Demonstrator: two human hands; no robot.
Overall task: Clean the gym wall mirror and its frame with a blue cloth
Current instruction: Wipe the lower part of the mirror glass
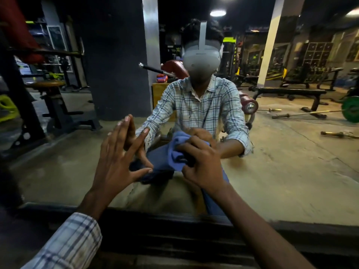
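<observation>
Gripping bunched blue cloth (175, 152) in right hand (203, 167), pressed against mirror (287, 156) low down, near bottom frame (155, 216); left hand (114, 162) splayed wide, fingertips (127, 119) touching mirror alongside.

a dim gym. a round ceiling light (218, 13) glows overhead near a slanting white column (270, 45). a wide dark grey pillar (118, 74) stands left of centre, with a wooden box (161, 90) just beside it. on the right of the bare concrete floor (281, 152) stands a long black flat bench (291, 92). a barbell (307, 113) lies near it, a green plate (350, 109) on its end. at left stands a round wooden-topped stool (45, 83) on a black stand, with something lime green (7, 109) at the edge. a dumbbell rack (318, 71) stands far back.
</observation>
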